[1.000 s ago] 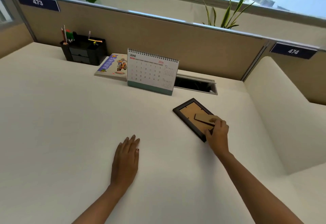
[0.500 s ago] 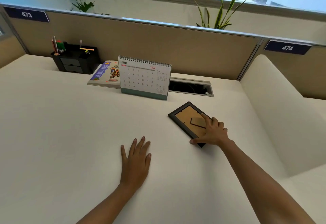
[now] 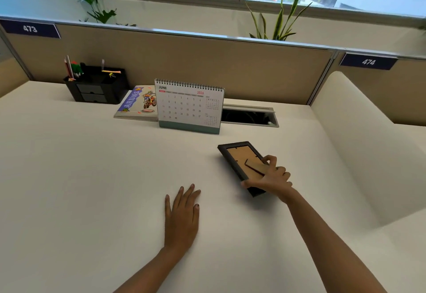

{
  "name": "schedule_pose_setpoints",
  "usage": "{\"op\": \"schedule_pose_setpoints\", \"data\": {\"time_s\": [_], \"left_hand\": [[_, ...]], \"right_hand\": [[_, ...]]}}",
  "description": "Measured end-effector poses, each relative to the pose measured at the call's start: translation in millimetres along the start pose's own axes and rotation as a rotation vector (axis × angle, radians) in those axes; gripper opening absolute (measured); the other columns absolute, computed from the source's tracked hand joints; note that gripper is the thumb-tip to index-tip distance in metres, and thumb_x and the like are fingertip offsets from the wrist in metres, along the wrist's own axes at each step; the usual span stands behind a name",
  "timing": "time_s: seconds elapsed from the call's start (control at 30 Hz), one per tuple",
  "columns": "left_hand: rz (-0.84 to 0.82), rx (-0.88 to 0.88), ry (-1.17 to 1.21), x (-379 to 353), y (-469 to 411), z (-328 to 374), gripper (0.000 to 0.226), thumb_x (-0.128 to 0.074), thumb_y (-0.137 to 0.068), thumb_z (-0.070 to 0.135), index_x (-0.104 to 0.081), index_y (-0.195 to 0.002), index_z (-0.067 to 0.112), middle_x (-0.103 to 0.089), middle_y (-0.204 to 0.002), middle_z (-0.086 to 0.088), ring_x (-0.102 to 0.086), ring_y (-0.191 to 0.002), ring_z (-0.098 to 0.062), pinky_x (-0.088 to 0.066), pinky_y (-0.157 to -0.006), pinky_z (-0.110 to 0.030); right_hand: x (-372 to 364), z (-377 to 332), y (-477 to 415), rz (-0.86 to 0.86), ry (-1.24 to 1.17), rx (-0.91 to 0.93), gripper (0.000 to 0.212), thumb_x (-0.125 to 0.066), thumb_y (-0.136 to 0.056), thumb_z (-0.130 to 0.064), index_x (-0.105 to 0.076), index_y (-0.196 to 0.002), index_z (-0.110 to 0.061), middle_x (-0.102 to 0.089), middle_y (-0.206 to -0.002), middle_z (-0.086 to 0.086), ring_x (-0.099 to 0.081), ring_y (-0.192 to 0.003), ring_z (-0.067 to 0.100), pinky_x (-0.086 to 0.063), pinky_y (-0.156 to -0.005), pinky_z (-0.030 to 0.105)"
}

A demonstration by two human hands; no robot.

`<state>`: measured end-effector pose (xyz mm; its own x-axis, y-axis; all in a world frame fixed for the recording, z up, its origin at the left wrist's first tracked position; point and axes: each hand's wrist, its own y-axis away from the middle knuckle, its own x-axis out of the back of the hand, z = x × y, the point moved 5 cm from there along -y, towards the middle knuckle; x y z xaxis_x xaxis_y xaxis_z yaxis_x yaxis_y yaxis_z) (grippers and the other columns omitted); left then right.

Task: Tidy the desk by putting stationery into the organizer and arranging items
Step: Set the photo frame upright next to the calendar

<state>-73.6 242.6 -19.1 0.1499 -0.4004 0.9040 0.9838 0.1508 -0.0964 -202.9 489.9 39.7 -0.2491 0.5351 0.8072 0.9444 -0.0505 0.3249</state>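
A black picture frame lies back side up, right of the desk's middle, its brown backing and stand showing. My right hand grips its near end, thumb under the left edge and fingers curled over the backing; that end looks slightly raised off the desk. Flat on the white desk, my left hand rests palm down with straight fingers and holds nothing. At the back left stands the black organizer with pencils and pens in it.
A June desk calendar stands at the back centre, with a colourful book lying beside it on the left. An open cable slot sits behind the calendar on the right. Partition walls close off the back and right.
My right hand went from touching the frame's stand to gripping the frame's near end, which has lifted a little. The left hand stays flat on the desk.
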Motion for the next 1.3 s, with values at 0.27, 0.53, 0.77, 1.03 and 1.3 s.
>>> {"op": "schedule_pose_setpoints", "data": {"time_s": [0.27,0.53,0.77,1.03,1.3], "left_hand": [[-0.167,0.226,0.998,35,-18,16,0.036,-0.054,-0.093,0.03,-0.049,-0.128,0.028,-0.051,-0.131,0.015,-0.045,-0.124,-0.006,-0.035,-0.104,-0.027],[-0.284,0.28,1.545,62,-31,18,0.027,-0.052,-0.086,0.029,-0.059,-0.108,0.016,-0.072,-0.093,0.001,-0.065,-0.097,-0.022,-0.051,-0.082,-0.035],[-0.035,0.327,1.555,69,-31,12,0.024,-0.043,-0.096,0.009,-0.049,-0.118,0.007,-0.062,-0.108,-0.008,-0.06,-0.099,-0.022,-0.052,-0.083,-0.041],[0.158,0.127,1.3,104,-33,27,0.022,-0.057,-0.088,0.009,-0.053,-0.1,0.027,-0.065,-0.102,0.011,-0.065,-0.092,0.0,-0.054,-0.069,-0.018],[0.166,0.065,1.291,106,-21,34,0.02,-0.065,-0.078,0.015,-0.056,-0.096,0.017,-0.07,-0.092,0.01,-0.067,-0.091,-0.009,-0.055,-0.066,-0.021]], "right_hand": [[-36,-33,85,-0.465,-0.821,0.163,0.09,-0.08,-0.051,-0.047,-0.025,-0.121,-0.035,-0.056,-0.107,0.005,-0.059,-0.085,0.016,-0.045,-0.071,0.026],[-75,-66,131,-0.869,-0.974,0.262,0.093,-0.084,-0.06,-0.043,-0.028,-0.133,-0.033,-0.044,-0.11,0.012,-0.044,-0.093,0.028,-0.039,-0.087,0.038],[-58,-73,135,-0.712,-0.979,0.324,0.059,-0.07,-0.081,-0.028,-0.042,-0.133,-0.022,-0.058,-0.13,0.008,-0.058,-0.118,0.027,-0.047,-0.1,0.041],[-31,-66,121,0.046,-0.82,0.487,0.02,-0.068,-0.087,-0.018,-0.062,-0.106,-0.021,-0.069,-0.103,-0.003,-0.066,-0.098,0.018,-0.058,-0.08,0.043],[-41,-57,115,-0.049,-0.782,0.361,0.021,-0.066,-0.079,-0.042,-0.063,-0.098,-0.033,-0.071,-0.101,-0.01,-0.067,-0.098,0.009,-0.056,-0.08,0.025]]}}
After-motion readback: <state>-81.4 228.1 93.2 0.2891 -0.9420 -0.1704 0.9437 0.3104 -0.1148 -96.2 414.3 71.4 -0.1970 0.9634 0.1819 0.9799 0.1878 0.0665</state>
